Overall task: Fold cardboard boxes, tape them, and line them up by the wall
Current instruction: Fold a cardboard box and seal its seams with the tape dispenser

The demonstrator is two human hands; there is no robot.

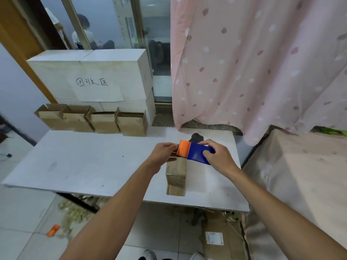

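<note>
Taping a box (176, 171) on the table (84, 162).
My right hand (217, 156) grips the dispenser (195, 152) over the box's far end, and my left hand (163, 152) pinches that end. A row (93, 119) of four boxes stands at the table's far edge.

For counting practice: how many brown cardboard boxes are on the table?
5. Four boxes in a row at the table's far edge; one box under the left hand and right hand. None seems hidden.
</note>
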